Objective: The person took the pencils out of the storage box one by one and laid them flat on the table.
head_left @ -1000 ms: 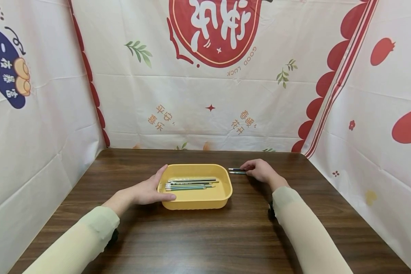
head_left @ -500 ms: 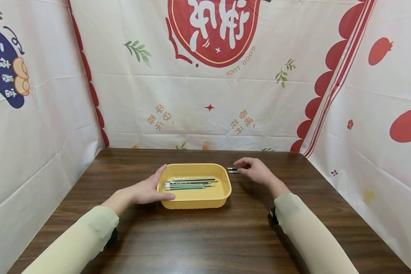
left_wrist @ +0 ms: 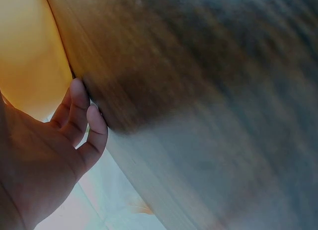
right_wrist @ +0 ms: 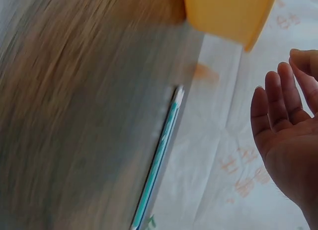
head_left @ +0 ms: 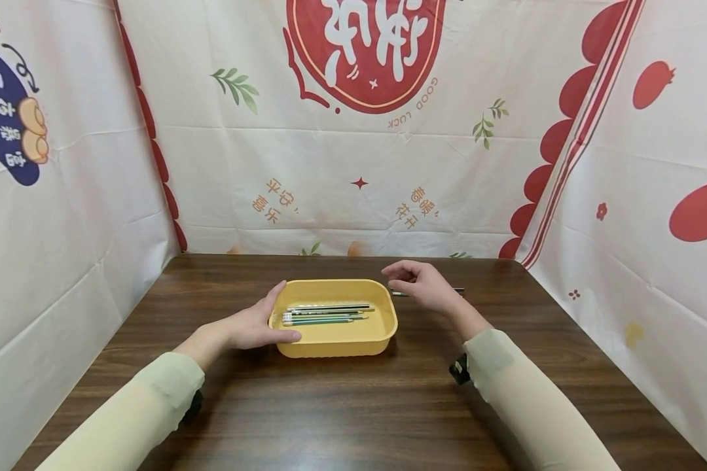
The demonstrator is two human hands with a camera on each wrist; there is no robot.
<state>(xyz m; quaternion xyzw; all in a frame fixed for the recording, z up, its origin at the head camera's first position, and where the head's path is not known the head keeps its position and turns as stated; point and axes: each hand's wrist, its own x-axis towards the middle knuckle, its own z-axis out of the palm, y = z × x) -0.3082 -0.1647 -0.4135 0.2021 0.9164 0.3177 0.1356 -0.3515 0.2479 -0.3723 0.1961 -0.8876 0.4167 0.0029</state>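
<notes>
A yellow plastic bin [head_left: 332,350] stands on the table, with several pencils [head_left: 321,321] lying side by side in it, eraser ends to the left. My left hand [head_left: 252,326] holds the bin's left end, thumb over the front rim; the left wrist view has its fingers [left_wrist: 79,108] against the yellow wall. Just off the bin's right rim, my right hand [head_left: 424,286] hovers with fingers loosely bent and nothing visible in them. Under and behind it lie pencils [head_left: 399,294] on the table, partly hidden; the right wrist view catches a teal one [right_wrist: 158,158].
The brown wooden table [head_left: 330,412] reaches back to a printed white cloth [head_left: 342,157] hanging behind. More cloth hangs along the left and right sides. A dark wrist device [head_left: 459,369] sits under the right sleeve.
My right hand has moved left from over the loose pencils and lifted toward the bin's right rim. The pencils there stay on the table. My left hand and the bin have stayed put.
</notes>
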